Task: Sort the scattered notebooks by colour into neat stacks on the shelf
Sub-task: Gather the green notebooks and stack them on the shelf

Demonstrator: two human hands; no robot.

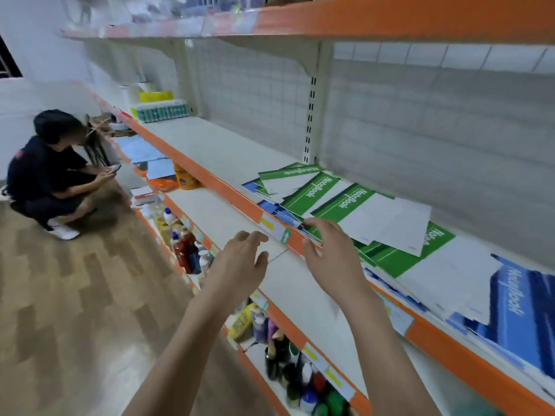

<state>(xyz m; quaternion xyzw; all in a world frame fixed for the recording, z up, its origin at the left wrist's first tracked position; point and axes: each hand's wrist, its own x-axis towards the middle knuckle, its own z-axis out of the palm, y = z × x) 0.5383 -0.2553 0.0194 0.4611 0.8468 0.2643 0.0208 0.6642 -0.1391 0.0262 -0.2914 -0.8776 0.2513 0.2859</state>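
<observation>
The green-and-white paper notebooks point(342, 202) in front of me have smooth, faintly glossy covers, and so do the blue paper notebooks point(522, 307) to my right. They lie on a cream painted metal shelf point(228, 151), matt, with a smooth orange edge strip point(210, 178). Behind it stands a pale wire grid back panel point(258, 94). The brown wood-look floor point(75, 295) has a dull sheen.

Premises are presenting as a small retail shop. Long orange-edged metal shelves point(210, 175) are running along a wire-grid back panel point(255, 94), with price-label strips point(274, 228) sitting on the front edges. Stock is lying out for sale: notebooks point(354, 202) on the middle tier, bottles point(186, 250) crowding the lowest tier, packaged goods point(162, 111) farther along. A person point(51, 172) is crouching in the wood-floored aisle point(75, 295).
</observation>
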